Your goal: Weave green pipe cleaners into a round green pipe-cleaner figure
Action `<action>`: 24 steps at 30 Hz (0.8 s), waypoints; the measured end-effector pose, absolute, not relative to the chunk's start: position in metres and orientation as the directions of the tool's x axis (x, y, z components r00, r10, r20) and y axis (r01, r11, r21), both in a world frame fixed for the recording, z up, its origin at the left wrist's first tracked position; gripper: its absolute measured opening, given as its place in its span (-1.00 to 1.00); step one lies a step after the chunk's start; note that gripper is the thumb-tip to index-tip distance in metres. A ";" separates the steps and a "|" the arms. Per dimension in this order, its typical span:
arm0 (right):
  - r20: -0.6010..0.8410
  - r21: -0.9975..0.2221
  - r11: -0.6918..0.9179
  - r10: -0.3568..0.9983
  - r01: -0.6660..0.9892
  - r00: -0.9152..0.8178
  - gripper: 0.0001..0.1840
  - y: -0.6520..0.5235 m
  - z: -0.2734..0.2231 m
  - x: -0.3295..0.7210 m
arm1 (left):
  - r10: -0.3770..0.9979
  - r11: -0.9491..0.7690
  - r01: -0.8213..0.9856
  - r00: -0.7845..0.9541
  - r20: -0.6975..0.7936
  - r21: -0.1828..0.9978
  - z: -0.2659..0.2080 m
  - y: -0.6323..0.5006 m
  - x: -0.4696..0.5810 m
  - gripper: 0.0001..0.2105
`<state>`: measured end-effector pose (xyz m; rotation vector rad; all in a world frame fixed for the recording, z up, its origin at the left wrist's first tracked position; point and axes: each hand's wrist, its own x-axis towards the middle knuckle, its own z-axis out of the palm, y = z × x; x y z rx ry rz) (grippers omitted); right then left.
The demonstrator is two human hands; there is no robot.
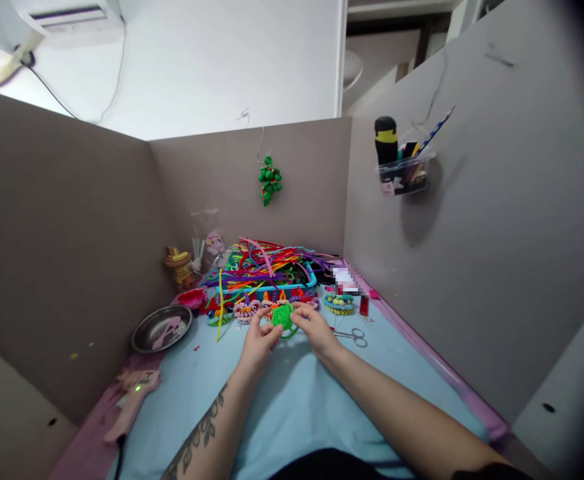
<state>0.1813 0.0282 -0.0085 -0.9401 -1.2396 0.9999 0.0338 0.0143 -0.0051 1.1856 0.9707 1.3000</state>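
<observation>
A small bright green piece of coiled pipe cleaner (283, 316) is held up between my two hands above the blue cloth. My left hand (261, 338) pinches its left and lower edge with thumb and fingers. At the right edge, my right hand (315, 327) grips it with the fingertips. A loose green loop hangs below the piece. Just behind my hands stands a row of colourful pipe-cleaner figures (247, 310), partly hidden by my fingers. Silver scissors (356, 337) lie right of my right hand.
A blue tray (313, 275) heaped with pipe cleaners stands at the back. To the left are a metal bowl (145, 339) and a pink glue gun (133, 404) with a lit green light. A blue-yellow coil (339, 303) sits to the right. Grey partitions (252, 143) enclose the table.
</observation>
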 end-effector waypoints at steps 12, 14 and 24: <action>0.374 -0.925 0.379 0.919 -0.017 0.122 -0.78 0.031 -0.014 0.182 | 0.939 -0.295 -0.028 -0.194 0.284 0.955 -0.002 0.011 0.034 -0.59; 0.390 -0.919 0.394 0.910 -0.001 0.138 -0.79 0.032 -0.016 0.182 | 0.967 -0.216 -0.114 -0.160 0.197 0.970 -0.003 0.010 0.036 -0.54; 0.343 -0.939 0.344 0.925 0.020 0.162 -0.72 0.025 -0.012 0.175 | 0.994 -0.015 -0.196 -0.111 -0.007 0.981 -0.004 0.008 0.037 -0.39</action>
